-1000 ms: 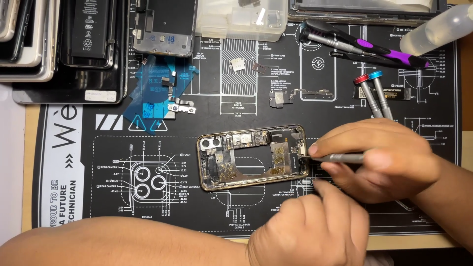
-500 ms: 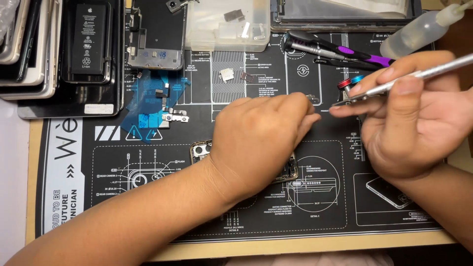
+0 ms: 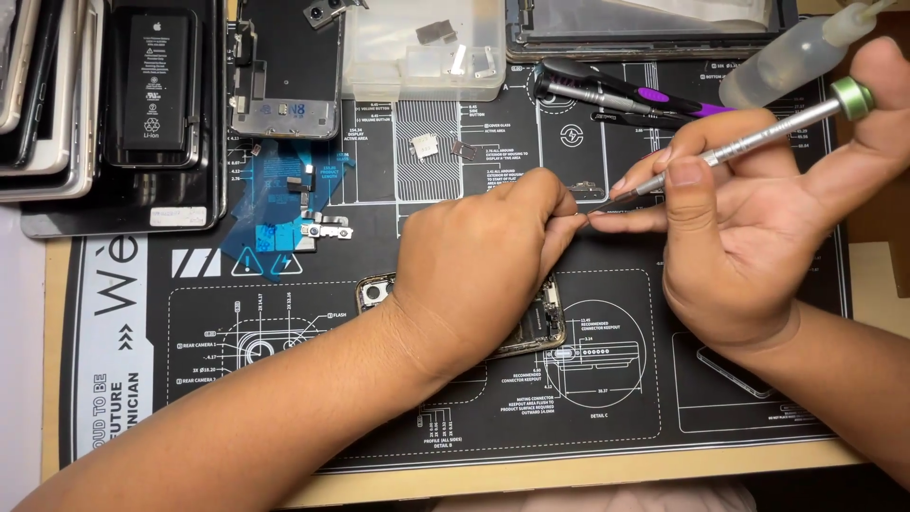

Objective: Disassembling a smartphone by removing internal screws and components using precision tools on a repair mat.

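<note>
My left hand [image 3: 474, 270] lies over an opened phone body [image 3: 542, 327] on the black repair mat [image 3: 284, 379], hiding most of it. Its fingertips are pinched together at the tip of a slim silver screwdriver [image 3: 758, 128] with a green end cap. What they pinch is too small to see. My right hand [image 3: 749, 237] grips that screwdriver by its shaft, angled up to the right, just right of the left fingertips. The phone's camera corner [image 3: 374, 289] peeks out at my left wrist.
A clear plastic parts box [image 3: 422, 47] stands at the top centre, with purple-handled tools [image 3: 616, 95] and a squeeze bottle [image 3: 787, 57] at the top right. Stacked phone screens and a battery [image 3: 152, 85] fill the top left. Blue film with a metal bracket [image 3: 294, 213] and small plates [image 3: 425, 145] lie on the mat.
My right hand lifted the screwdriver off the phone's right edge and up to the right. My left hand came over the phone and its fingertips now meet the screwdriver tip.
</note>
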